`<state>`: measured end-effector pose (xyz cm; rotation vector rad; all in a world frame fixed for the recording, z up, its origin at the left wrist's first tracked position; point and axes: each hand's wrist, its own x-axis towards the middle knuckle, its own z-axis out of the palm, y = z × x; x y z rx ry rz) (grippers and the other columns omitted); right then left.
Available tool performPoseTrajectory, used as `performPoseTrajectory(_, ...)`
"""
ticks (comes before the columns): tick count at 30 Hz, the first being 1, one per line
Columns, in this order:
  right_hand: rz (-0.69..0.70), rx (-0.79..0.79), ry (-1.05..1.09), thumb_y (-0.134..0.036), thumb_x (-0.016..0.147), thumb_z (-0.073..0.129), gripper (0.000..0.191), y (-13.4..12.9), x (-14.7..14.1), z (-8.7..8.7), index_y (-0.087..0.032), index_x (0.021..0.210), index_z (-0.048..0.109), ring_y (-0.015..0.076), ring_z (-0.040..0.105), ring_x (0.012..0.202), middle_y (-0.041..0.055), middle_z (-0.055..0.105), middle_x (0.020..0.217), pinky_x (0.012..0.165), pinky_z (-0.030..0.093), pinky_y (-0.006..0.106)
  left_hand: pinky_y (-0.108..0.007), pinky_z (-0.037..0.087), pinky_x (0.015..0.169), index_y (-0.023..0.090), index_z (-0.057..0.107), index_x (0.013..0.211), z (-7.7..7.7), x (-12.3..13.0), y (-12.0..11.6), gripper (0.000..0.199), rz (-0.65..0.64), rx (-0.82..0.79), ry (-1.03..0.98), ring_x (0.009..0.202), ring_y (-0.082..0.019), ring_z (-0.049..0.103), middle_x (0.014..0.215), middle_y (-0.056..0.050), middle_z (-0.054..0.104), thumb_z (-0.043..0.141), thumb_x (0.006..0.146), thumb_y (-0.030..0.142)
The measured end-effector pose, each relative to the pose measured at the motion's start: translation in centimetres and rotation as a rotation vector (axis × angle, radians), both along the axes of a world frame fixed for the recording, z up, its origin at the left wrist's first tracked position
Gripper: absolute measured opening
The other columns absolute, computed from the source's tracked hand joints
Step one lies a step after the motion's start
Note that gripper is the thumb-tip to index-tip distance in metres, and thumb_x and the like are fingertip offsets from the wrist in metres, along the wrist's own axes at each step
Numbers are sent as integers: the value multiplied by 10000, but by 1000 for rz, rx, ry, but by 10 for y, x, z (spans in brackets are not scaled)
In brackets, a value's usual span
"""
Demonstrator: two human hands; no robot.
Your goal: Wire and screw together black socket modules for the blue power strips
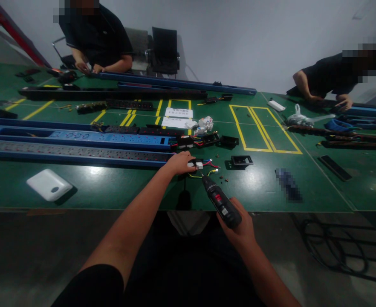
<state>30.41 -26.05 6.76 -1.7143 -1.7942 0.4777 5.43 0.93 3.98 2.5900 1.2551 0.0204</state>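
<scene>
My right hand is wrapped round a black electric screwdriver, its tip pointing away from me at a small white terminal block. Fingers of my left hand press on that block, at the right end of a long blue power strip with a row of sockets. Blue, red and yellow-green wires with ring ends stick out to the right of the block. Whether the screwdriver tip touches a screw is too small to tell. A few small screws lie on the table just right of the tip.
On the green table lie a white box-like device, a black frame-shaped part and a second blue strip behind mine. White papers sit farther back. Co-workers handle parts at the far left and far right.
</scene>
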Motion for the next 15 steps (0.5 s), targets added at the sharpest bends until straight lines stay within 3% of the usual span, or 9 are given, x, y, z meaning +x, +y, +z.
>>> performPoseTrajectory(6, 26, -29, -62, -269, 904, 678, 250, 1, -2, 9, -260, 1154, 673, 226, 714, 887, 39, 671, 1039, 729, 505, 306, -406, 538, 999, 326, 703, 1485, 0, 0, -1, 627, 13, -10, 9, 1241, -324, 653, 1346, -108, 681, 626, 979, 688)
performPoseTrajectory(15, 113, -105, -332, -162, 837, 703, 379, 10, -9, 51, -255, 1202, 663, 213, 680, 848, 54, 687, 1099, 655, 380, 301, -397, 548, 976, 314, 726, 1451, 1, 2, -2, 619, 20, 10, 25, 1236, -328, 667, 1324, -115, 695, 603, 983, 701)
